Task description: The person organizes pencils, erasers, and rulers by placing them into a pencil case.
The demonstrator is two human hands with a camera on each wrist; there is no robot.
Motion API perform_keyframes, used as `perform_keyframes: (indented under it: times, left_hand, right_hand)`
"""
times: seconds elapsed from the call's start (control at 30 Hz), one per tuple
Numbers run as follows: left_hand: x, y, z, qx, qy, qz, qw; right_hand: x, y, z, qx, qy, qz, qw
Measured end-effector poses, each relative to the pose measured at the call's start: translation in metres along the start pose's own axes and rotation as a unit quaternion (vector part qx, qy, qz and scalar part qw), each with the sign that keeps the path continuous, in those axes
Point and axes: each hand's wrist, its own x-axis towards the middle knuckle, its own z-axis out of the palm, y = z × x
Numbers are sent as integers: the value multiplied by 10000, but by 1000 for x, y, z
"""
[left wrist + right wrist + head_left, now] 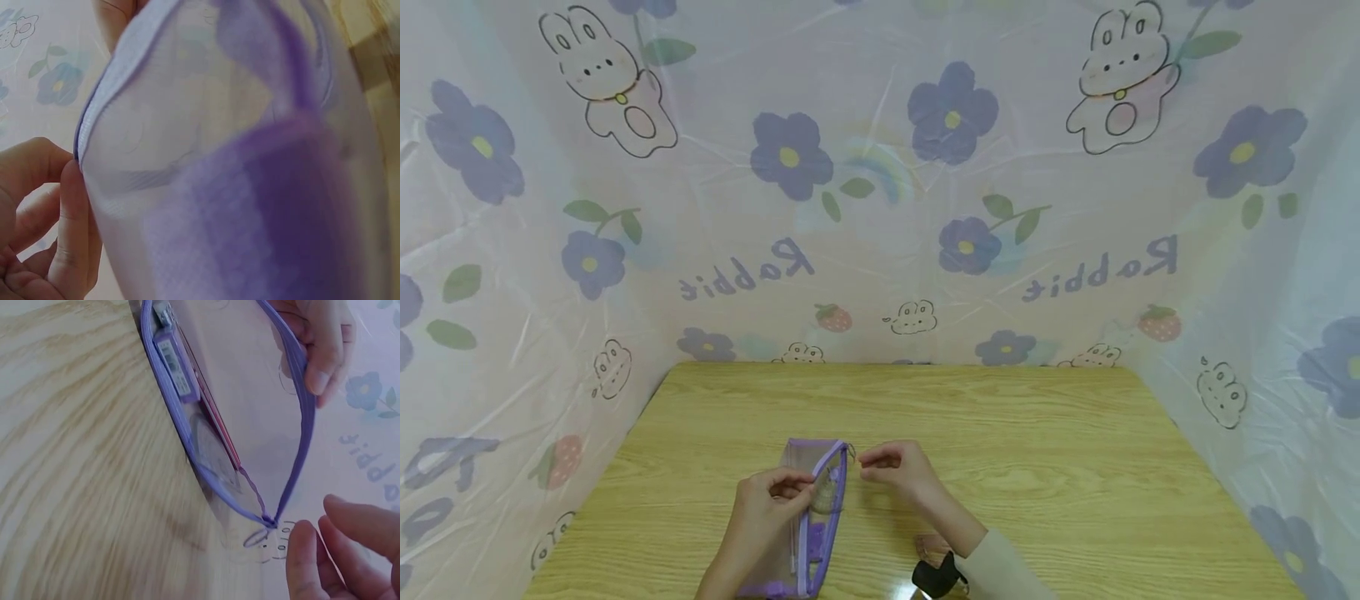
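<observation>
A see-through pencil pouch [775, 542] with purple edging stands on the table, its zipper parted. My left hand [767, 504] pinches one side of the opening between thumb and fingers. In the right wrist view, a small ring-shaped zipper pull [255, 538] hangs at the corner. Just beyond that corner is my right hand [898, 467], its thumb and fingers apart with nothing between them. Inside the pouch lie a purple item with a barcode label [175, 369], thin red sticks [219, 422] and a clear flat piece [212, 453].
Beside my right sleeve [1003, 567] lies a black object [935, 575], with a small clear pinkish piece [931, 546] just behind it. The wood-grain table [1037, 450] is enclosed by a hanging sheet [865, 217] printed with rabbits and flowers.
</observation>
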Motion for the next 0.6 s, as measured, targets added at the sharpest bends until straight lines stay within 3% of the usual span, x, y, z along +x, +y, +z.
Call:
perform_keyframes:
  times: [0.33,0.6]
  left_hand:
    - [0,-3,1,122,21,99,9999]
    - [0,-3,3,163,-58,170,9997]
  right_hand:
    - [-15,-5,-27,-41,-246,242,9994]
    - [-36,-5,-62,-305,-166,358,9988]
